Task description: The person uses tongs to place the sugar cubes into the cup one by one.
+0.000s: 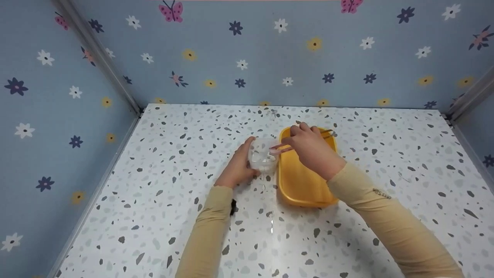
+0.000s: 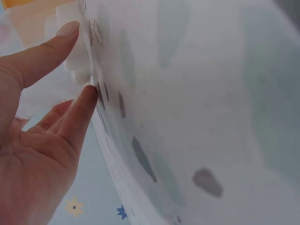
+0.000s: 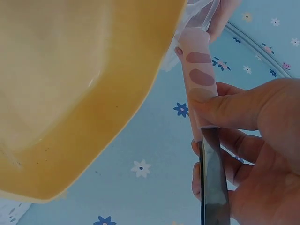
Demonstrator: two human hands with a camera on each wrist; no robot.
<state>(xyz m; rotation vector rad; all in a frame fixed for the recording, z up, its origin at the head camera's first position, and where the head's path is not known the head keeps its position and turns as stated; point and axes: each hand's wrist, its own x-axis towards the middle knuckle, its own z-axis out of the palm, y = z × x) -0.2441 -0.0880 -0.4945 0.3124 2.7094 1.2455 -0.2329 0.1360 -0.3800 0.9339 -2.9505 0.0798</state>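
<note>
My left hand (image 1: 238, 166) holds a small clear plastic container (image 1: 259, 164) on the table, thumb on the near side and fingers on the far side. White pieces (image 2: 74, 42) show through its cloudy wall in the left wrist view; their kind is unclear. My right hand (image 1: 308, 144) grips tongs (image 3: 200, 77) with pink tips and metal arms, thumb on one side, fingers on the other. The pink tips reach over the container's right rim. Whether they pinch something is hidden. Under my right hand stands a yellow rectangular tray (image 1: 305, 185).
The speckled white table (image 1: 173, 162) runs back to a blue wall (image 1: 270, 50) printed with flowers and butterflies. A side wall (image 1: 42, 127) rises on the left. The tray stands right beside the container.
</note>
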